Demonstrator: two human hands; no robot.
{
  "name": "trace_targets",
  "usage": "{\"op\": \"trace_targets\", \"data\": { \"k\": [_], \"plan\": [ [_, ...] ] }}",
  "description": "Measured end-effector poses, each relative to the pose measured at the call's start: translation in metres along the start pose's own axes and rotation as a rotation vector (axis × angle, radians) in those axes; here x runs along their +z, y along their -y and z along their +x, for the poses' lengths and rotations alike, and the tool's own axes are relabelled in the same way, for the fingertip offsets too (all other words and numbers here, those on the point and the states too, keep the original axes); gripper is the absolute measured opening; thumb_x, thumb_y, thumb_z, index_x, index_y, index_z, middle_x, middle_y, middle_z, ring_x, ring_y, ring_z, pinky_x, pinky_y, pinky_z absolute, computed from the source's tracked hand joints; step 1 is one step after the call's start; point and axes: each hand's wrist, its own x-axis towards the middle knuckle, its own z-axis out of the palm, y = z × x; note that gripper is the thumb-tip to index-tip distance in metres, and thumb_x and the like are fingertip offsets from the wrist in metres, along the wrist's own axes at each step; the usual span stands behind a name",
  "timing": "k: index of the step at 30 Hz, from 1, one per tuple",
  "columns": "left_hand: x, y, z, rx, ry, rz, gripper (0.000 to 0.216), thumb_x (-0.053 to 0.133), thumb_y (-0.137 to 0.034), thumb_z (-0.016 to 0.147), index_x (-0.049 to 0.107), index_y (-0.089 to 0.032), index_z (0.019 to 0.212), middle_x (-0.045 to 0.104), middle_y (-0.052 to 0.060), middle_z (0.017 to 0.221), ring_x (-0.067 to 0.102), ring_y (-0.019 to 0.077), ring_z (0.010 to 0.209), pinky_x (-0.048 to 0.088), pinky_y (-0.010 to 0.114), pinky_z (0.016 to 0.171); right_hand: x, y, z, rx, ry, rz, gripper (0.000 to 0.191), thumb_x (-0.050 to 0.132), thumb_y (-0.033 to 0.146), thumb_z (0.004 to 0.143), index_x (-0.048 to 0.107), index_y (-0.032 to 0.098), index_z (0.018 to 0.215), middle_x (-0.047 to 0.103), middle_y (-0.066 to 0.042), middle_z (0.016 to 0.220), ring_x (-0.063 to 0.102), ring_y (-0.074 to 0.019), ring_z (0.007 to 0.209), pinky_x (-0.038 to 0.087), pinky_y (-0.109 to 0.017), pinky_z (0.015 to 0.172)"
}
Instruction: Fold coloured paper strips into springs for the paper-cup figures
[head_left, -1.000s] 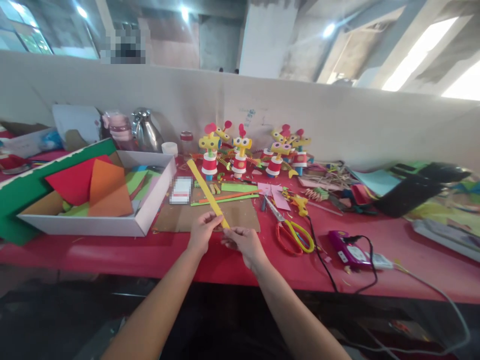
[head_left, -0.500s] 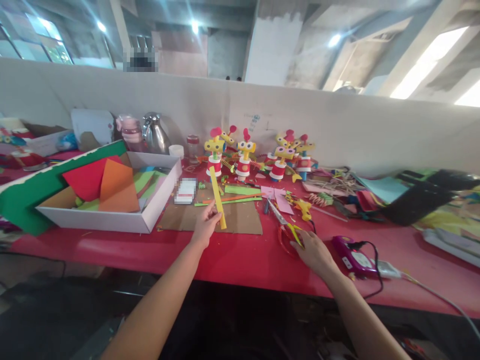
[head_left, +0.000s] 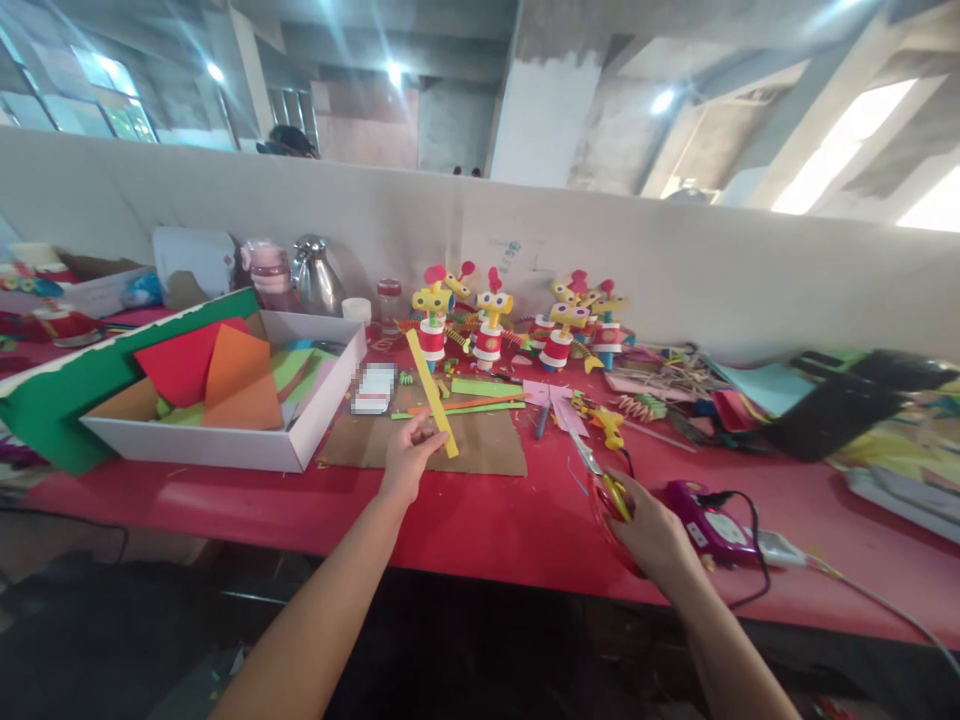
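A yellow paper strip [head_left: 426, 378] is pinched near its lower end by my left hand [head_left: 411, 455], held tilted above a brown cardboard sheet [head_left: 480, 450]. My right hand [head_left: 641, 515] is closed on the handles of a pair of scissors [head_left: 589, 458] with red and yellow grips, blades pointing away from me. On the cardboard lie an orange strip [head_left: 480, 402] and a green strip [head_left: 487, 386]. Pink paper pieces [head_left: 564, 410] and a yellow glue gun [head_left: 609, 428] lie beyond the scissors. Behind stand several paper-and-cup figures [head_left: 489, 335] with yellow heads.
At left, a white box [head_left: 296, 440] holds coloured paper sheets. A steel jug [head_left: 315, 275] and a pink bottle [head_left: 268, 272] stand by the partition [head_left: 360, 210]. To the right are a purple power strip [head_left: 712, 525] with cords, paper scraps and a black bag [head_left: 832, 400].
My right hand has lifted the scissors off the table and drawn them toward me and slightly right. The yellow strip leans further left in my left hand.
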Motion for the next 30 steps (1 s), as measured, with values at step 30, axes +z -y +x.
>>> {"op": "trace_targets", "data": {
  "k": [30],
  "plan": [
    [-0.011,-0.013,-0.001,-0.107,-0.002,-0.41,0.033,0.084,-0.017,0.053,0.063,-0.017,0.078,0.065,-0.004,0.069,0.057,0.0046,0.058,0.043,0.015,0.054,0.067,0.116,-0.049,-0.375,0.092,0.446,0.054,0.069,0.026,0.07,0.059,0.023,0.124,0.067,-0.009,0.112,0.065,-0.0257,0.1,0.051,-0.033,0.085]
  ]
}}
